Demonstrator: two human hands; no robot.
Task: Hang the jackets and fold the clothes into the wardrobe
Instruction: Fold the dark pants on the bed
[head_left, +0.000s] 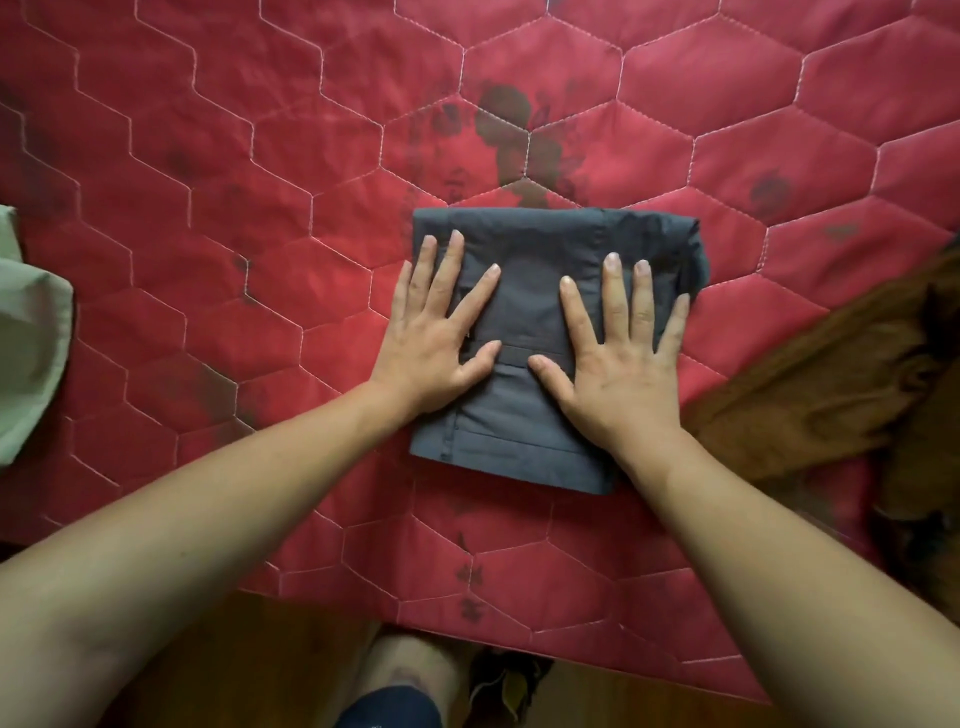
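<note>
**Two flat hands on a folded grey garment**

Two hands lie palm down, fingers straight and spread, gripping nothing. The left hand (436, 338) rests across the left edge of a folded dark grey garment (535, 291), with its little finger out on the bedding beside the cloth. The right hand (618, 358) covers the garment's right side, and the two thumbs point toward each other, close but apart. Both forearms are bare.

The garment is folded into a compact rectangle with stitched seams showing on its top layer. Its far right corner bulges a little where the layers roll over. It lies on a red quilt (260, 208) stitched in a hexagon pattern, near the middle of the view and toward the near edge of the bed. A dark blotchy stain (506, 119) marks the quilt just beyond the garment.

A pale green cloth (26, 332) lies at the left edge of the view, well apart from the hands. A rumpled brown garment (831, 384) lies at the right, near the right wrist. Below the quilt's near edge a wooden floor (234, 665) shows, along with the person's bare leg (410, 675).
</note>
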